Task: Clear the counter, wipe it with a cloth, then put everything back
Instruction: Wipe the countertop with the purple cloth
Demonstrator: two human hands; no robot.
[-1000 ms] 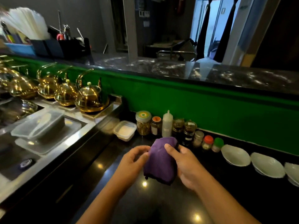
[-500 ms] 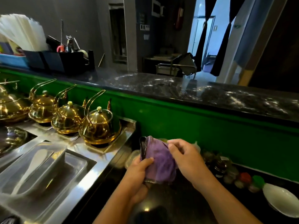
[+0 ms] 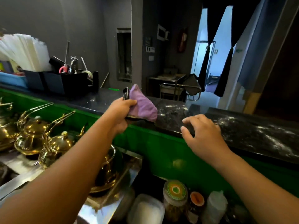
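My left hand (image 3: 120, 113) grips a folded purple cloth (image 3: 144, 105) with a dark edge and holds it over the near edge of the raised dark marble counter (image 3: 242, 126). To the right, my right hand (image 3: 203, 135) hovers at the counter's front edge with its fingers loosely spread and holds nothing. At the bottom, on the lower black counter, stand a jar with a green and orange lid (image 3: 175, 195), a smaller orange-lidded jar (image 3: 196, 202), a white squeeze bottle (image 3: 215, 206) and a white plastic tub (image 3: 145, 209).
Several brass teapots (image 3: 56, 146) stand on a steel station at the left. On the raised counter's far left sit dark bins with utensils (image 3: 71, 81) and white sheets (image 3: 24, 50). A green wall panel (image 3: 161, 151) drops below the counter.
Both hands have risen from the lower counter to the raised marble one. My right hand has let go of the cloth, and my left hand alone now carries it.
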